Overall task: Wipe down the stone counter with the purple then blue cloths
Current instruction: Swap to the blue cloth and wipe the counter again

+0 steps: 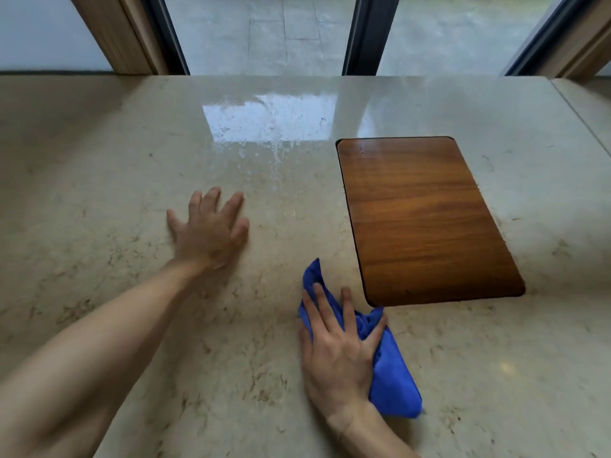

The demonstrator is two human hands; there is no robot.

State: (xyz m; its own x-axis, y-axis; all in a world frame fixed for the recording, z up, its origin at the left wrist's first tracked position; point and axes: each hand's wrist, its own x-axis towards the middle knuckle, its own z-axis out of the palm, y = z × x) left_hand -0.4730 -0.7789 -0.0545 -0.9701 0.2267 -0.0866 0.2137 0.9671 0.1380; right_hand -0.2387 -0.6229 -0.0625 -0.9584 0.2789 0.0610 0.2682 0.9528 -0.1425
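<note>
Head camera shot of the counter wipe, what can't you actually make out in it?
- Purple cloth: nowhere in the head view, so where it lies cannot be told.
- Blue cloth: partly covered by the right hand, whose straight fingers press on it.
- Stone counter: cut off by the left, right and bottom edges; glare hides the surface by the window.
- Wooden panel: whether it is inset or laid on top is unclear.
- Left hand: flat, palm hidden.

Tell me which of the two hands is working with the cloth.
The right hand, nearest the wooden panel, presses the blue cloth onto the stone counter. The left hand lies flat on bare stone.
</note>
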